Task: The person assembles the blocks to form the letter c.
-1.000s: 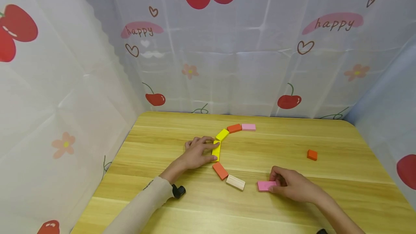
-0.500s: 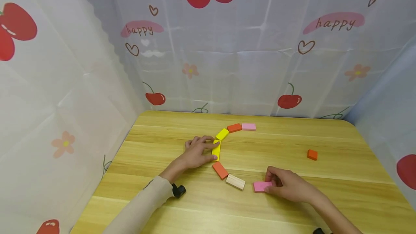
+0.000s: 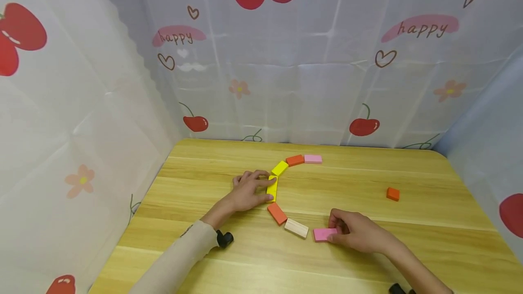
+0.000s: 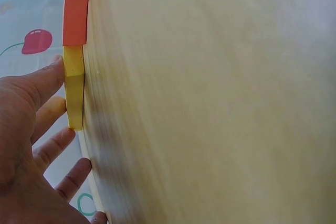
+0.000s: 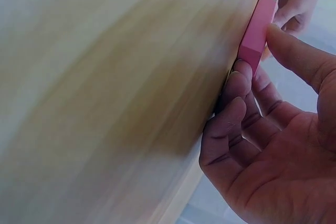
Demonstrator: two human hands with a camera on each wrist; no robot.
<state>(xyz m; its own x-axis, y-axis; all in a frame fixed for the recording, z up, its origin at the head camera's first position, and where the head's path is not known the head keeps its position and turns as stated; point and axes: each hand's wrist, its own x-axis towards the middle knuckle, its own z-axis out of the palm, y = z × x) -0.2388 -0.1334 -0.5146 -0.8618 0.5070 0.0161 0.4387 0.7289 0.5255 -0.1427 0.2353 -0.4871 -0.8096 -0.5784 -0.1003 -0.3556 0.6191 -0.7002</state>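
Note:
In the head view my left hand (image 3: 247, 193) rests its fingertips on a long yellow block (image 3: 272, 189), thumb near one end and index finger near the other. The left wrist view shows those fingers fairly straight against the yellow block (image 4: 75, 87). My right hand (image 3: 359, 232) pinches a pink block (image 3: 323, 234) by its right end, between thumb and curled fingers. The pink block lies flat, its left end a small gap from a plain wood block (image 3: 296, 228). In the right wrist view the thumb presses one side of the pink block (image 5: 257, 35).
A coral block (image 3: 277, 213) sits between the yellow and plain blocks. Beyond, a second yellow block (image 3: 279, 168), an orange-red block (image 3: 295, 160) and another pink block (image 3: 313, 159) continue the curve. A small orange block (image 3: 393, 194) lies apart at right on the wooden table (image 3: 229, 267).
My right hand has slid the pink block leftward along the table, closer to the plain wood block. The left hand stays in place on the yellow block.

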